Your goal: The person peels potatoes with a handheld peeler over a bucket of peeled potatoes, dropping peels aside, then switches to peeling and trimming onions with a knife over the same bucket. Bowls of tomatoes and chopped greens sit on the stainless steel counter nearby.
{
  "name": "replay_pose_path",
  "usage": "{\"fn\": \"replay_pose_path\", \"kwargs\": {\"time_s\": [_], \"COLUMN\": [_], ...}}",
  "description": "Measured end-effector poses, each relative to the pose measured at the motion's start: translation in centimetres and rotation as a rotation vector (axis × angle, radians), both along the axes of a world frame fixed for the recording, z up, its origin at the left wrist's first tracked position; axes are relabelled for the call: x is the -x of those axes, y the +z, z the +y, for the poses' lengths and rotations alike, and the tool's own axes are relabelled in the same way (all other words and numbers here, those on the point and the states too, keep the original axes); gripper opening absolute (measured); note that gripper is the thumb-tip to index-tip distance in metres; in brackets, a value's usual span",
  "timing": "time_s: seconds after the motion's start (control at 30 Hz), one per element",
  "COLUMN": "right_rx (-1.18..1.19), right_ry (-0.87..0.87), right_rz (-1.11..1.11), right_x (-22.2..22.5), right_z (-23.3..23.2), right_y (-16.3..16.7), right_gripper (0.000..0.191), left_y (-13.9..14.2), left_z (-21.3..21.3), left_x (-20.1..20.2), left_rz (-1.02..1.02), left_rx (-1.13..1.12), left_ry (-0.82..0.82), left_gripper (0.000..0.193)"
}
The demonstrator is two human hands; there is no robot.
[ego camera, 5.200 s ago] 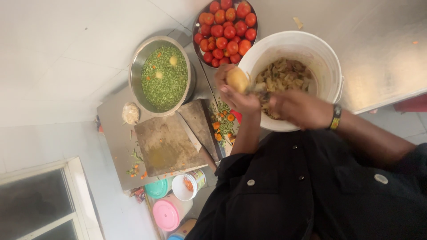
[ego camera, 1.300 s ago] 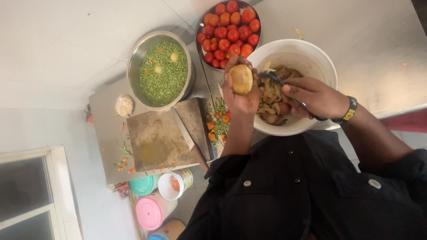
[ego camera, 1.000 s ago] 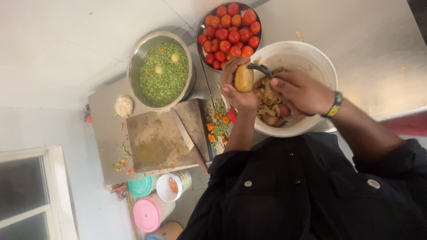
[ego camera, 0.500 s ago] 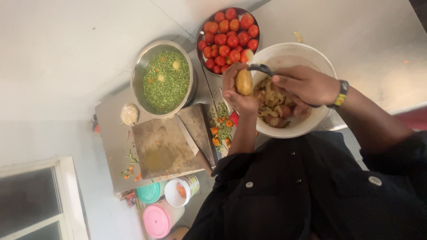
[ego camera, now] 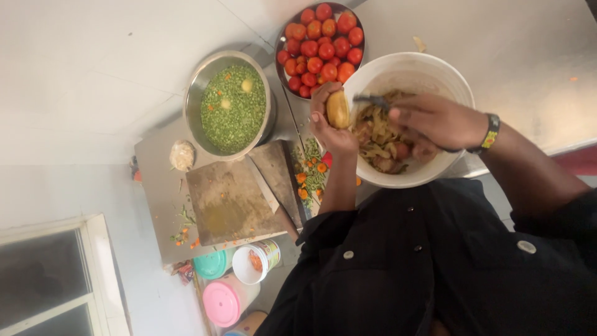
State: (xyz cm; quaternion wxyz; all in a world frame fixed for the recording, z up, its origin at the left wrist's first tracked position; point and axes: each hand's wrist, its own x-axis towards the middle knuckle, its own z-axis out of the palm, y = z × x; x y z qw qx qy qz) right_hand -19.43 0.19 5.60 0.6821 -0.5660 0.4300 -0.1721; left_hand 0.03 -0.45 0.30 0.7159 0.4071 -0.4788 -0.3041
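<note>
Now the left hand (ego camera: pixel 333 127) held the potato (ego camera: pixel 338 109) over the white bowl (ego camera: pixel 407 180). The right hand (ego camera: pixel 429 121), gripping a peeler (ego camera: pixel 371 99), had moved up beside it, ready to scrape.

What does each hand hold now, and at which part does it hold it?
The left hand grips a potato around its lower end. The right hand holds a peeler by its handle, above the white bowl.
</note>
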Motion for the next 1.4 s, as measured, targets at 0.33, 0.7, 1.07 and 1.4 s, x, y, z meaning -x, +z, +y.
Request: {"fn": "replay_pose_path", "kwargs": {"time_s": [0.33, 0.7, 1.07, 1.4], "right_rx": [-0.034, -0.006, 0.059, -0.036], "right_ry": [0.021, -0.008, -0.071, -0.154], "right_rz": [0.116, -0.088, 0.070, 0.041], "right_x": [-3.2, 1.1, -1.9, -0.3], "right_z": [2.6, 2.2, 2.0, 1.4], "right_y": [0.9, -0.5, 0.4, -0.4], "right_gripper": [0.035, 0.045, 0.041, 0.037], "left_y": [1.5, -0.8, -0.2, 0.1], "left_z": [-0.8, 0.5, -0.6, -0.3], "left_x": [-0.6, -0.3, 1.0, 0.5], "left_rz": [-0.242, 0.785, 0.352, -0.046], "left_rx": [0.055, -0.084, 0.059, 0.199], "left_ry": [0.128, -0.548, -0.070, 0.139], "left_gripper": [0.099, 0.035, 0.025, 0.084]}}
